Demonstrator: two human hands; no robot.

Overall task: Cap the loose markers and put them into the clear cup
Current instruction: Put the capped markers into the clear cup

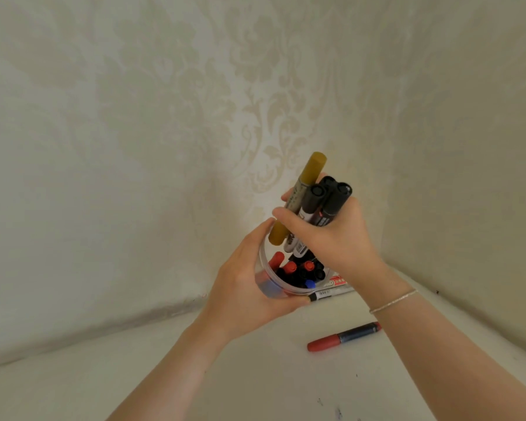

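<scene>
- Head view: my right hand (331, 235) grips a bundle of capped markers over the mouth of the clear cup (274, 287), while my left hand (249, 287) wraps the cup's near wall and holds it tilted toward the bundle.
- The bundle counts one gold marker (301, 196) and three black markers (325, 199), lower ends already at the rim.
- Inside the cup, below my right palm, I count three red caps and one blue; the darker ones I cannot number.
- One red marker (343, 337) lies capped on the table (255, 375), beneath my right wrist; another white-barrelled marker (328, 294) rests just behind my left fingertips.
- To seat the bundle well, I judge I should keep the cup steady, slide the ends past the rim, then loosen my grip gradually.
</scene>
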